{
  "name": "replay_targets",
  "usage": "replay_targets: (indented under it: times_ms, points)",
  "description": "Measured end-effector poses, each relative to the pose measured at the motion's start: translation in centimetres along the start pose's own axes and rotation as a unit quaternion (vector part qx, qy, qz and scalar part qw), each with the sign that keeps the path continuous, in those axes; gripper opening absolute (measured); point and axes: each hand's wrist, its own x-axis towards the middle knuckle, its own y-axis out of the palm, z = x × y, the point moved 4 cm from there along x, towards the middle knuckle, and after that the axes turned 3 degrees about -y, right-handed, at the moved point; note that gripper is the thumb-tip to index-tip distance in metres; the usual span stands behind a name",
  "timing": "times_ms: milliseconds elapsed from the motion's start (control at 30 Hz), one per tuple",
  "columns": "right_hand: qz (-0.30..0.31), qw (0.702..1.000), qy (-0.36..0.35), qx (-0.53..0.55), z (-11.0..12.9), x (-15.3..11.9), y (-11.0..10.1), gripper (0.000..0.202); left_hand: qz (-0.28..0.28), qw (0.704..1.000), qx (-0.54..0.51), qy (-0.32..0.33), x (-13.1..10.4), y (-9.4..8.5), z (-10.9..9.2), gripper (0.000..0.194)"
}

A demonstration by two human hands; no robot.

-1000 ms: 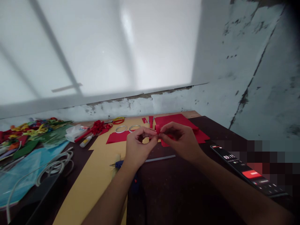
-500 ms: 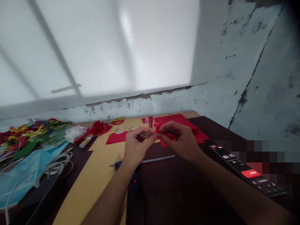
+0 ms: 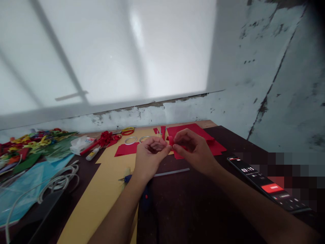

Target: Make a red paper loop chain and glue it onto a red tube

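Left hand (image 3: 152,157) and right hand (image 3: 195,149) pinch, fingertips nearly closed, a small red strip (image 3: 170,139), likely light, soft, easily creased; edges suit gripping.

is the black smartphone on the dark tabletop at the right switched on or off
On: the black smartphone has a lit screen, showing white digits that read 03:15 and a bright red bar below them.

Head view: positioned above the near side of the table (image 3: 182,203), at close range, facing forward and down toward the wall (image 3: 177,113) behind it.
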Motion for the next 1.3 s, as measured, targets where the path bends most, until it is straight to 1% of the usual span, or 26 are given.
replay_targets:
  times_ms: [133, 233, 400, 500, 633, 733, 767, 833, 933, 967, 1000, 1100, 1200, 1300]
  points:
    - [-0.004, 1.0, 0.014, 0.004, -0.2, 0.1, 0.0, 0.018, 0.023, 0.999, -0.022, -0.006, 0.1, 0.1, 0.3, 0.025]
    - [-0.01, 1.0, 0.02, 0.002, -0.5, 0.1, 0.0, 0.019, 0.024, 1.0, -0.011, -0.008, 0.2, 0.1, 0.6, 0.025]
    - [-0.027, 0.998, 0.002, -0.058, -0.8, 0.0, -0.2, 0.016, 0.021, 0.999, -0.027, -0.04, 0.3, 0.3, 1.1, 0.025]
    - [-0.019, 0.997, -0.002, -0.07, -0.8, -0.1, -0.2, 0.013, 0.013, 0.998, -0.027, -0.049, 0.4, 0.2, 1.0, 0.021]
    - [0.001, 0.997, -0.004, -0.077, -0.8, -0.1, 0.0, 0.01, 0.014, 0.999, -0.008, -0.04, 0.5, -0.1, 0.9, 0.018]
    - [0.006, 0.995, -0.013, -0.096, -0.6, -0.2, 0.0, 0.012, 0.017, 0.998, -0.032, -0.053, 0.5, -0.3, 1.2, 0.019]
    - [-0.002, 0.994, -0.016, -0.11, -0.5, -0.2, -0.1, 0.012, 0.018, 0.997, -0.048, -0.065, 0.5, -0.4, 1.4, 0.02]
    - [-0.041, 0.985, -0.032, -0.161, -0.2, 0.0, -0.7, 0.011, 0.019, 0.991, -0.093, -0.092, 0.4, -0.3, 1.7, 0.022]
    - [-0.114, 0.96, -0.053, -0.252, 0.2, 0.3, -2.0, 0.018, 0.024, 0.976, -0.17, -0.137, 0.2, -0.1, 1.8, 0.021]
    - [-0.121, 0.956, -0.048, -0.262, 0.1, 0.4, -2.3, 0.021, 0.027, 0.969, -0.192, -0.152, 0.1, 0.0, 1.8, 0.021]
    - [-0.118, 0.959, -0.035, -0.256, -0.2, 0.6, -2.5, 0.024, 0.032, 0.963, -0.21, -0.166, 0.1, 0.1, 1.8, 0.022]
    - [-0.076, 0.98, 0.036, -0.179, -1.5, 0.9, -2.5, 0.02, 0.042, 0.951, -0.24, -0.189, 0.1, 0.1, 1.8, 0.021]
    - [-0.051, 0.986, 0.101, -0.123, -2.7, 0.9, -2.1, 0.015, 0.046, 0.949, -0.243, -0.197, 0.2, 0.0, 1.9, 0.017]
    - [-0.041, 0.987, 0.133, -0.08, -3.2, 0.8, -1.7, 0.017, 0.043, 0.951, -0.232, -0.199, 0.3, -0.1, 2.0, 0.015]
